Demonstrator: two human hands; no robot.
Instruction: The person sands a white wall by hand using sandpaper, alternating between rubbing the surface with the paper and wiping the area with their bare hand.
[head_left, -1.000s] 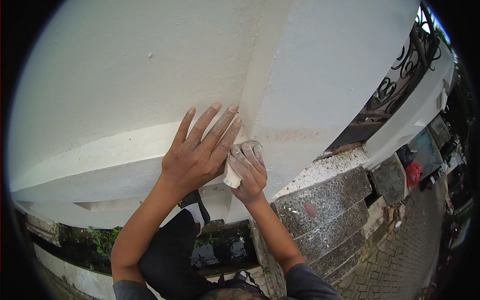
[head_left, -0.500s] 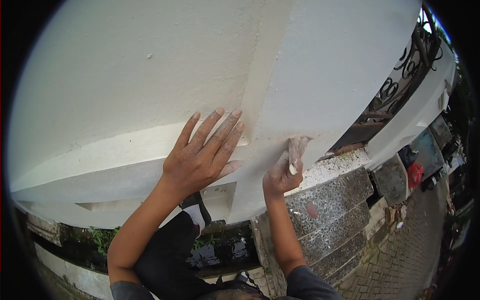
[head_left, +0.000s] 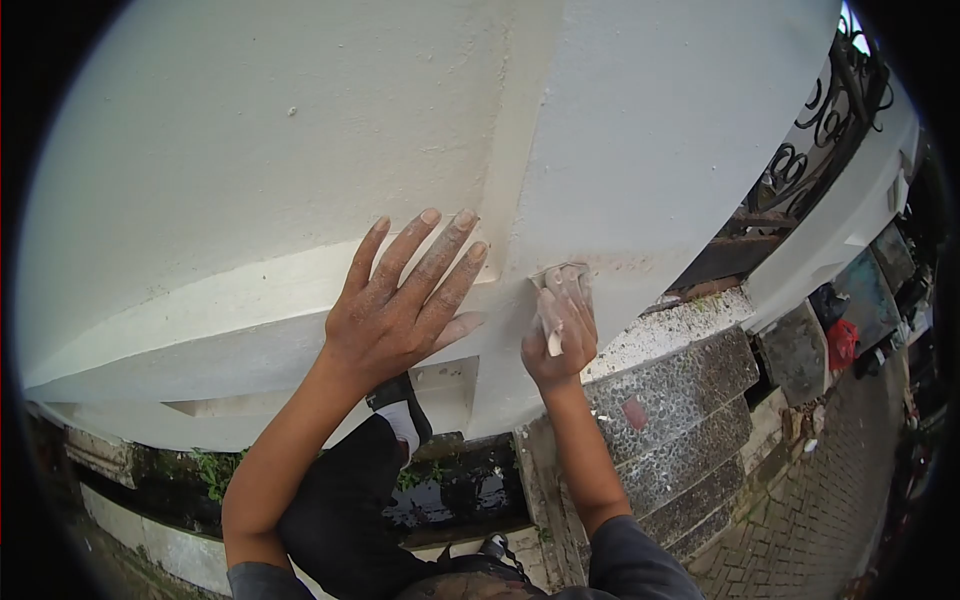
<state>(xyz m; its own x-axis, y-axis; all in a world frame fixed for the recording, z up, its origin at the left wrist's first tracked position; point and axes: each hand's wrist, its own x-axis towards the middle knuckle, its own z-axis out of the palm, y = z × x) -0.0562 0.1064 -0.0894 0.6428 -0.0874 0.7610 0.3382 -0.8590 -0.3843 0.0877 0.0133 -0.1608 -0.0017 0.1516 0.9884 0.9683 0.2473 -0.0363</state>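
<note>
My left hand (head_left: 405,300) lies with spread fingers on the white wall (head_left: 330,150), by the inner corner of a recessed panel. Its fingers are dusted with white powder, and it holds nothing. To the right, my right hand (head_left: 563,335) presses a thin folded piece, which looks like sandpaper (head_left: 543,274), against the flat pillar (head_left: 620,150). One pale edge of the piece shows beyond the fingertips and another end sticks out near the palm; the rest is hidden. Faint reddish marks (head_left: 620,264) run along the pillar just right of this hand.
Below the wall runs a ditch with dark water (head_left: 455,500). My shoe (head_left: 400,395) is by the wall's base. Speckled stone slabs (head_left: 670,420) and a brick-paved path (head_left: 800,520) lie to the right, with a red bag (head_left: 842,343). Black ironwork (head_left: 800,160) fills an opening.
My right hand has slid left along the pillar with the folded piece, uncovering the reddish marks. My left hand stays nearly in place on the wall.
</note>
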